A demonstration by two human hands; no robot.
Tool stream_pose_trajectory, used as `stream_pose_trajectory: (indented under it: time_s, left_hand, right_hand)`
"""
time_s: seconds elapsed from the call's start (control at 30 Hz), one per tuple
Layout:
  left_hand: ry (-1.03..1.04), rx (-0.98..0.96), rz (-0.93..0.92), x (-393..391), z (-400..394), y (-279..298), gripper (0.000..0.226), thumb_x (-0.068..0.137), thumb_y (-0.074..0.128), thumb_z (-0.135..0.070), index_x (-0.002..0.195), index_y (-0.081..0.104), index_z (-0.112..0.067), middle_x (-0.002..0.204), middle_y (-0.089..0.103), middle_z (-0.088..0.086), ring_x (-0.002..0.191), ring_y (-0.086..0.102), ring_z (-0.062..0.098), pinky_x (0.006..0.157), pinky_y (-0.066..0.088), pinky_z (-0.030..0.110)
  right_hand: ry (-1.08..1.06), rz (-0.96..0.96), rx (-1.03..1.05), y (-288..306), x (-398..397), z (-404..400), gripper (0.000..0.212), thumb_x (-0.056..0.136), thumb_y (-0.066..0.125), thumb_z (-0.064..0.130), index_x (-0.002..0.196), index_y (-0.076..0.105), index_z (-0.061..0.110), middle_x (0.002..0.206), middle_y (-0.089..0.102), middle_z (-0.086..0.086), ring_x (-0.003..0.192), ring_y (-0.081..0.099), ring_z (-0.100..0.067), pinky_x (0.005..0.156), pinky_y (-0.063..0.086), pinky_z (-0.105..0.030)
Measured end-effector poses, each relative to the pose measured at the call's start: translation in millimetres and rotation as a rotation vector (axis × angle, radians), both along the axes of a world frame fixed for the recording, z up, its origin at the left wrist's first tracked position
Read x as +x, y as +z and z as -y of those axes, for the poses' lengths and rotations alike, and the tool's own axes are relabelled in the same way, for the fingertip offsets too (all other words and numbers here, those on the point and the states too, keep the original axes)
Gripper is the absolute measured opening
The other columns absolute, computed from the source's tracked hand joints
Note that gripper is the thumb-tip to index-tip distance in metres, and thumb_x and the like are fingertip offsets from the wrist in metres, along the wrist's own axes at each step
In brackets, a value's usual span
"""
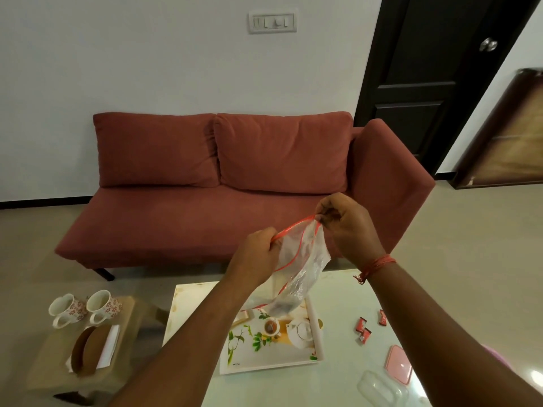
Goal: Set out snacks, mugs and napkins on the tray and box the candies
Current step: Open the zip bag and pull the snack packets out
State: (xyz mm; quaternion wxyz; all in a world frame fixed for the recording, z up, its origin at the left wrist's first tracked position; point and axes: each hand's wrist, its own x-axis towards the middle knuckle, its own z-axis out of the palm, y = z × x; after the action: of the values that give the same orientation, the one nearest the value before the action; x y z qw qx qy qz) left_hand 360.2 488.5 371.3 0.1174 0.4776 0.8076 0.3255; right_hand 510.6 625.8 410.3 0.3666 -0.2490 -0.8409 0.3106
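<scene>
Above one tray [318, 333], both hands' fingers [271, 235] pinch one bag [302, 259]; two mugs [85, 308], three candies [367, 327].

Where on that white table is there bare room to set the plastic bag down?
The widest bare patch of the table lies between the tray and the red candies. A narrower strip runs along the tray's left side. The near right corner is crowded with the pink lid and clear box.
</scene>
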Motion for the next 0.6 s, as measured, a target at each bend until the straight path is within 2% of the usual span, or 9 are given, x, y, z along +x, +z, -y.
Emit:
stream_pose_trajectory:
  time_s: [0.03, 0.1, 0.17, 0.2, 0.27, 0.37, 0.47, 0.53, 0.6]
  left_hand:
    - [0.012, 0.006, 0.024, -1, -1, 0, 0.029, 0.095, 0.051, -0.021, 0.067, 0.044, -0.020, 0.064, 0.051, -0.006, 0.057, 0.045, 0.011, 0.051, 0.032, 0.031]
    - [0.024, -0.007, 0.062, -3, -4, 0, 0.026, 0.095, 0.051, -0.020, 0.069, 0.048, -0.018, 0.064, 0.053, -0.005, 0.056, 0.047, 0.013, 0.050, 0.035, 0.031]
    - [0.013, -0.028, 0.110, -3, -8, 0, 0.022, 0.094, 0.051, -0.017, 0.072, 0.052, -0.018, 0.067, 0.056, -0.003, 0.060, 0.050, 0.017, 0.055, 0.043, 0.034]
    - [0.008, -0.045, 0.161, -3, -9, 0, 0.020, 0.092, 0.052, -0.012, 0.073, 0.052, -0.018, 0.068, 0.058, -0.001, 0.062, 0.051, 0.017, 0.057, 0.047, 0.036]
    - [0.002, -0.059, 0.276, -3, -8, -3, 0.017, 0.088, 0.052, -0.004, 0.076, 0.053, -0.016, 0.069, 0.058, 0.003, 0.062, 0.051, 0.016, 0.060, 0.052, 0.041]
    - [0.062, -0.028, 0.255, -7, 1, -8, 0.018, 0.093, 0.051, -0.012, 0.077, 0.054, -0.019, 0.064, 0.058, -0.001, 0.054, 0.056, 0.017, 0.054, 0.054, 0.041]
    - [0.158, 0.006, 0.170, -12, 6, -10, 0.022, 0.095, 0.049, -0.014, 0.075, 0.052, -0.022, 0.068, 0.058, -0.004, 0.064, 0.061, 0.021, 0.057, 0.053, 0.041]
    - [0.201, 0.027, 0.124, -15, 8, -12, 0.026, 0.097, 0.048, -0.012, 0.075, 0.052, -0.026, 0.073, 0.059, -0.007, 0.068, 0.059, 0.012, 0.053, 0.047, 0.031]
    - [0.213, 0.034, 0.107, -14, 9, -15, 0.026, 0.098, 0.049, -0.013, 0.077, 0.053, -0.027, 0.077, 0.059, -0.009, 0.071, 0.057, 0.006, 0.056, 0.041, 0.019]
  right_hand:
    - [-0.030, 0.022, 0.111, -1, 1, 2, 0.016, 0.081, 0.072, -0.003, 0.091, 0.066, 0.009, 0.096, 0.063, -0.002, 0.087, 0.061, -0.018, 0.080, 0.055, -0.034]
    - [-0.052, 0.018, 0.389, -4, 1, 15, 0.020, 0.083, 0.070, 0.003, 0.101, 0.065, 0.010, 0.109, 0.060, -0.005, 0.101, 0.056, -0.021, 0.091, 0.048, -0.028]
    - [0.079, 0.062, 0.554, -9, -2, 39, 0.017, 0.089, 0.060, 0.013, 0.106, 0.061, 0.016, 0.109, 0.060, -0.003, 0.101, 0.055, -0.020, 0.091, 0.044, -0.025]
    - [0.181, 0.146, 0.578, -15, -4, 51, 0.016, 0.092, 0.055, 0.020, 0.108, 0.058, 0.020, 0.107, 0.062, -0.001, 0.098, 0.056, -0.019, 0.086, 0.047, -0.028]
    - [0.302, 0.347, 0.498, -28, -6, 69, 0.020, 0.095, 0.050, 0.031, 0.114, 0.051, 0.026, 0.104, 0.065, 0.003, 0.088, 0.060, -0.020, 0.071, 0.053, -0.034]
    - [0.305, 0.507, 0.439, -52, -1, 74, 0.026, 0.098, 0.047, 0.040, 0.118, 0.044, 0.023, 0.101, 0.067, -0.002, 0.077, 0.063, -0.027, 0.057, 0.044, -0.033]
    - [0.369, 0.730, 0.558, -67, 6, 73, 0.036, 0.100, 0.042, 0.048, 0.118, 0.056, 0.021, 0.096, 0.073, -0.007, 0.079, 0.067, -0.033, 0.067, 0.042, -0.035]
    - [0.443, 0.893, 0.572, -72, 9, 74, 0.047, 0.100, 0.038, 0.054, 0.125, 0.058, 0.019, 0.093, 0.073, -0.011, 0.083, 0.067, -0.034, 0.070, 0.042, -0.035]
    - [0.515, 1.066, 0.575, -73, 10, 72, 0.048, 0.101, 0.036, 0.053, 0.124, 0.060, 0.019, 0.094, 0.071, -0.012, 0.086, 0.066, -0.033, 0.067, 0.039, -0.032]
